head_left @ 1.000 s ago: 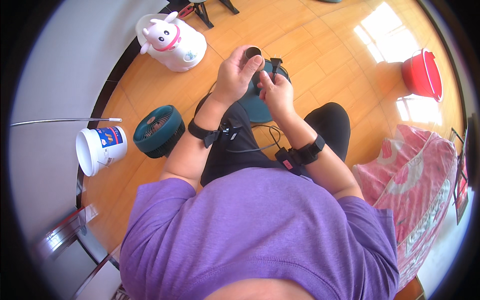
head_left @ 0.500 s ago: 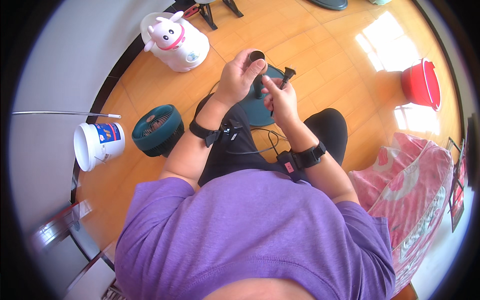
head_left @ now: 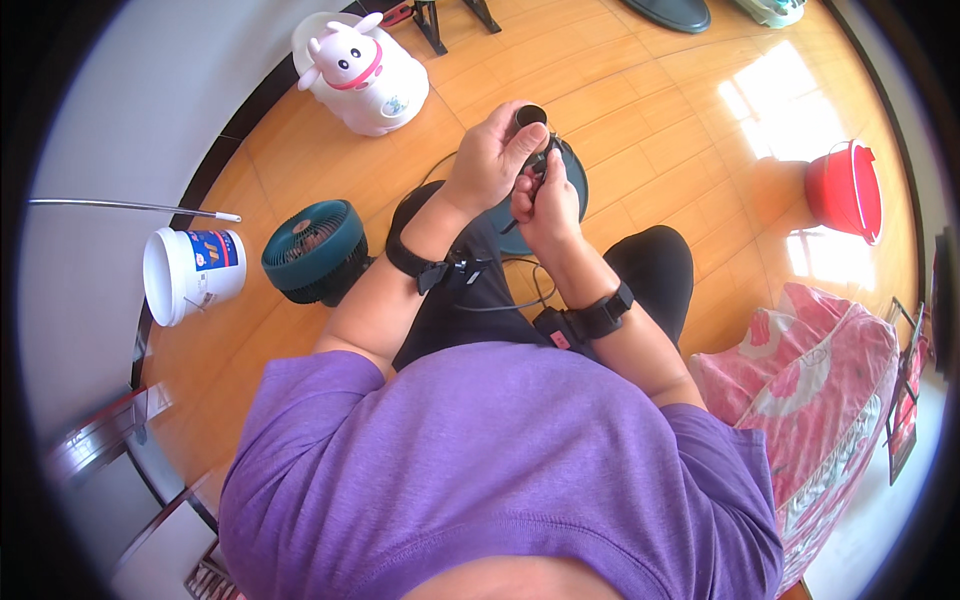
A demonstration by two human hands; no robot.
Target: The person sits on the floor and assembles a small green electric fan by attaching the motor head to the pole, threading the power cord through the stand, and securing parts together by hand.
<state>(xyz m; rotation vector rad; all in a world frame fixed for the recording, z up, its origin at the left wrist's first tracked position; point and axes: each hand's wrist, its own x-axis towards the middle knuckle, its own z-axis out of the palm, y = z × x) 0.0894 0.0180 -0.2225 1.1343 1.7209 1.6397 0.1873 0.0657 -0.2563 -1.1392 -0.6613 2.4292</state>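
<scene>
My left hand (head_left: 488, 160) is closed around the top of a dark hollow tube (head_left: 531, 115), its round open end facing up. Behind my hands a teal round base (head_left: 573, 195) lies on the floor, partly hidden. Closed on a black power plug (head_left: 546, 150), my right hand (head_left: 550, 205) is right beside the tube, below its rim. The plug's prongs cannot be made out. A dark cord (head_left: 530, 303) loops over my lap. To the left of my knee stands a teal fan head (head_left: 315, 250) with a round grille.
A white bucket (head_left: 222, 280) lies at the left, near a metal pole (head_left: 130, 207). Farther off sits a white cow-shaped child's seat (head_left: 385, 100). A red bucket (head_left: 835, 190) stands at the right, and a pink patterned cloth (head_left: 790, 390) covers something nearer me.
My right hand has brought the plug in from the right, up against the tube; before, it stuck out to the side. My left hand keeps its hold on the tube.
</scene>
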